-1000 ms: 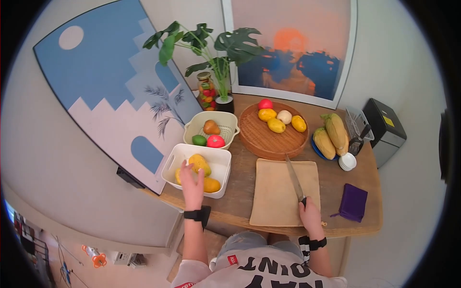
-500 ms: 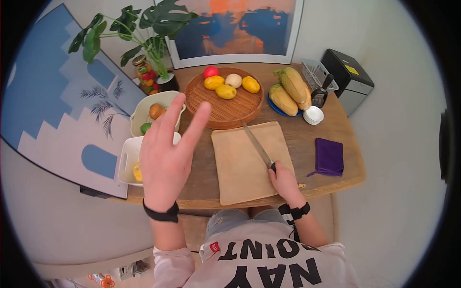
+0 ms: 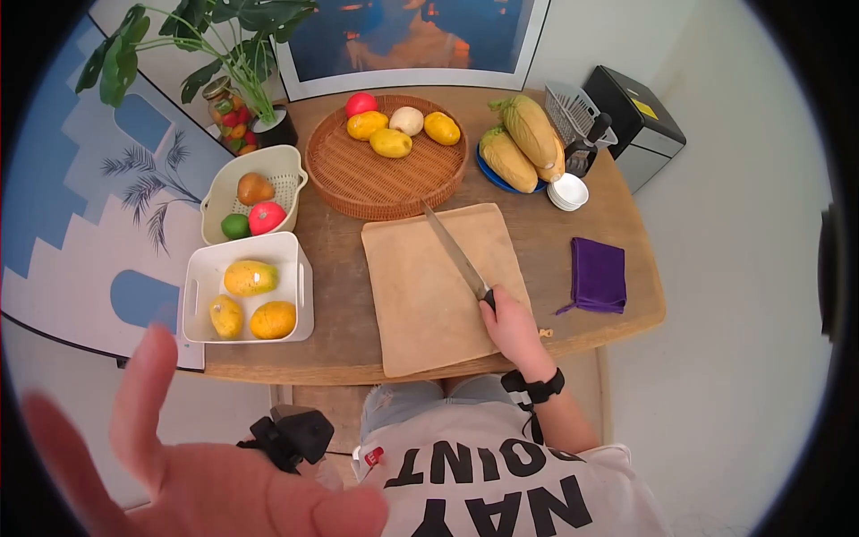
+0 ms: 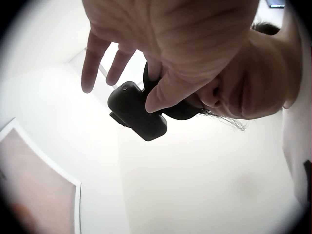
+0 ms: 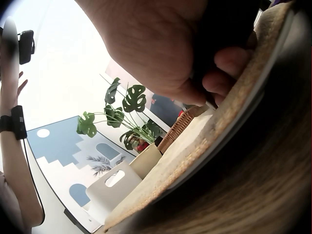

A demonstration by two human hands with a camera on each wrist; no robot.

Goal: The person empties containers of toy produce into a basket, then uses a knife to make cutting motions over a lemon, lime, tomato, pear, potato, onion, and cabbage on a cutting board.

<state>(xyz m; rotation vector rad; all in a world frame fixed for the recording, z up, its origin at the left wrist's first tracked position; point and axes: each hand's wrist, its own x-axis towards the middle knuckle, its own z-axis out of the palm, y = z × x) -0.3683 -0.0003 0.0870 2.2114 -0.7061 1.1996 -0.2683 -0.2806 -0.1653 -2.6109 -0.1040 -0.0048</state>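
Note:
My left hand is raised close to the head camera, its fingers spread and nothing in them. The left wrist view has this hand beside the black head-worn camera, its thumb overlapping it there. My right hand grips a knife by its black handle. The blade lies slantwise over the beige cloth-like mat, tip toward the wicker tray. In the right wrist view, curled fingers wrap the dark handle right at the mat's surface; most of the blade is hidden.
A white bin with three mangoes and a cream colander with fruit stand left. Behind the mat is a round wicker tray of fruit. Corn, white bowls and a purple pouch lie right.
My left hand has risen out of the white bin, up and toward the head camera, without a mango. The right hand still holds the knife over the mat. The head view has shifted.

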